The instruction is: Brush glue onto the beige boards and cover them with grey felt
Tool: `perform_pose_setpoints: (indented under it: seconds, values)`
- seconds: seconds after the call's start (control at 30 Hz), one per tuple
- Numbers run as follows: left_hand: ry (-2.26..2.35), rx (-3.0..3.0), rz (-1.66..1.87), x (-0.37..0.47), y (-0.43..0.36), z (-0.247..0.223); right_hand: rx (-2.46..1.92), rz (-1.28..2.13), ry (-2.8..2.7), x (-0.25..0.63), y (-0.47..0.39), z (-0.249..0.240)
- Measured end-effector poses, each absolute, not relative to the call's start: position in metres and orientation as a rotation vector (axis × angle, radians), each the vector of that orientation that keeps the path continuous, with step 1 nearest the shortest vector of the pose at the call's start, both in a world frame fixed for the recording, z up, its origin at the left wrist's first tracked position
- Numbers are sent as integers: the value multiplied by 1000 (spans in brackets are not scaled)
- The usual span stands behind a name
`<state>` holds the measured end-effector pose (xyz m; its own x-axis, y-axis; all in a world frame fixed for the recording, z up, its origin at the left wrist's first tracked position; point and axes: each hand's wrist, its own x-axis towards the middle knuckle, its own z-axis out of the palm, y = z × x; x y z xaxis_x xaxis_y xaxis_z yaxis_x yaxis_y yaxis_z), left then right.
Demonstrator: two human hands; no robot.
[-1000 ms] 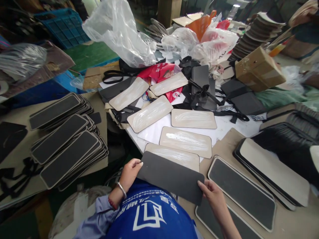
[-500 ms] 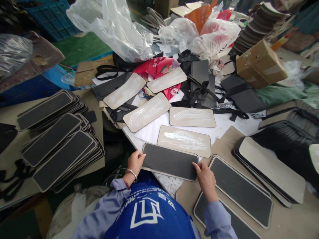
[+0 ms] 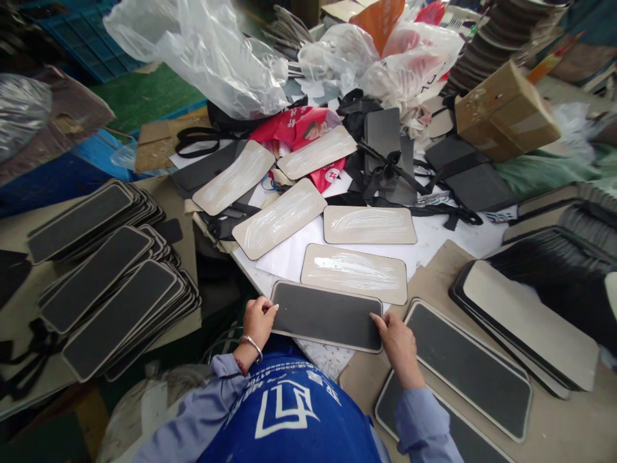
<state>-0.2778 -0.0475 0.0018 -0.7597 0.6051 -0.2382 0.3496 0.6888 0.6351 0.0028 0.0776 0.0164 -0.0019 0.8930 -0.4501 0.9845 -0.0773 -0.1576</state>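
A dark grey panel with rounded corners and a pale rim lies flat at the table's near edge. My left hand pinches its left end, and my right hand grips its right end between thumb and fingers. Just beyond it is a beige panel streaked with a wet, glossy white coating. Several more coated beige panels, such as this one, are spread farther back. Close to my right hand lie more dark panels with pale edges.
Stacks of dark panels stand on cardboard to the left. At right is a pile of beige panels. Farther back are a cardboard box, clear plastic bags, black straps and a blue crate.
Both hands keep hold of the dark panel, which has hardly moved. My left hand has shifted slightly left and down with its end. The camera view has moved a little.
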Motion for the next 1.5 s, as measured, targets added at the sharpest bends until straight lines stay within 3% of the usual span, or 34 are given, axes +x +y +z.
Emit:
perform_pose_setpoints:
  seconds: [0.93,1.17,1.5]
  values:
    - [2299,646,879,-285,-53,-2,2060,-568,2038,-1,74,15]
    - [2313,584,897,-289,-54,-5,2156,-328,2084,-16,61,25]
    - [2201,581,962,-297,-54,-6,2381,-700,1868,-14,65,21]
